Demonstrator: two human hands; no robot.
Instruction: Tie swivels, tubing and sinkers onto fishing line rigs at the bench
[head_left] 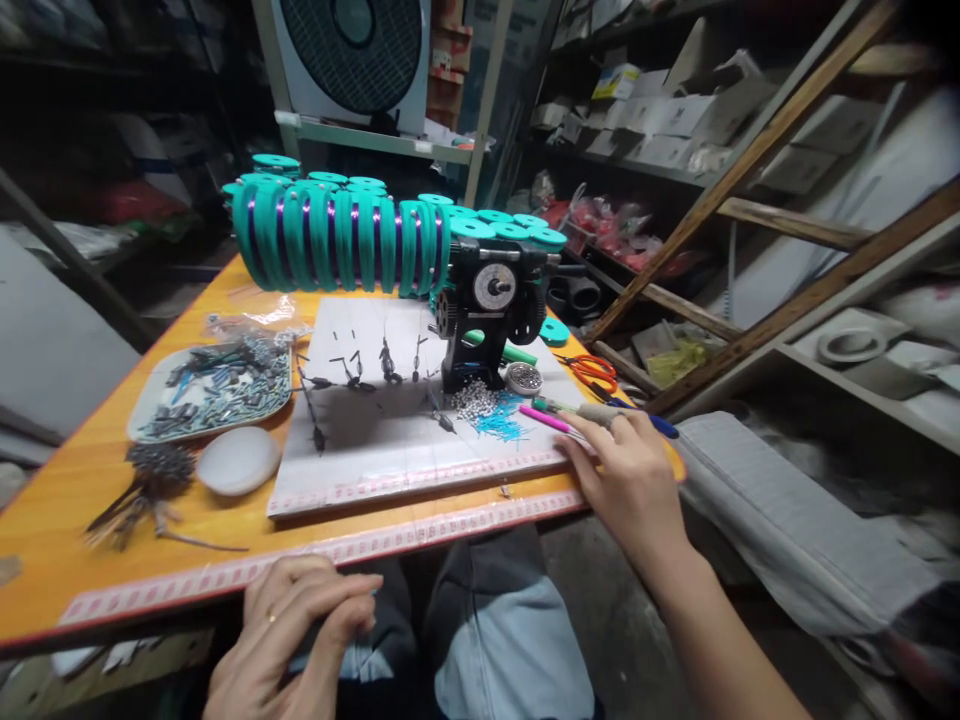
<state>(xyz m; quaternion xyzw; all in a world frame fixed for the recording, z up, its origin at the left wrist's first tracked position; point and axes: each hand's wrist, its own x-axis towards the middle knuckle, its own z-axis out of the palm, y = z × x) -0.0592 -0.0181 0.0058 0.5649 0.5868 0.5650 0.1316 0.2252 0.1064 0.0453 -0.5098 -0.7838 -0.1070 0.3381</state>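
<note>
Cluttered storeroom, shelves of boxes on the right, orange-topped bench (90, 480) in front with a white board (397, 440) laid on it.

Right hand (630, 480) rests at the board's right edge, fingers half curled, reaching onto a cluster of pens: pink pen (546, 418), blue pen (660, 426), a grey one under the fingertips. Contact looks like a light touch; cannot tell if anything is actually pinched. Left hand (289, 625) sits below the bench edge over the lap, fingers pinched together (possibly on a thin wire, too fine to confirm).

Handling: the pens are light, stiff, smooth plastic and will roll. Best taken mid-barrel, thumb and two fingers.

Around them:
- black hand-crank winder with a dial (491, 310), just left of the pens
- small loose pile of silver beads (474, 400) and cyan tube offcuts (501, 418) touching the winder's base, easily scattered by a sweeping wrist
- round tin of beads (523, 378)
- orange-handled scissors (592, 368) just behind the pens
- row of teal spools wound with purple line (337, 240) at the back
- tray of small dark weights (214, 390), white oval lid (237, 460), bundle of dark wire rigs (154, 480) on the left
- finished rigs (352, 375) spread on the board.
</note>
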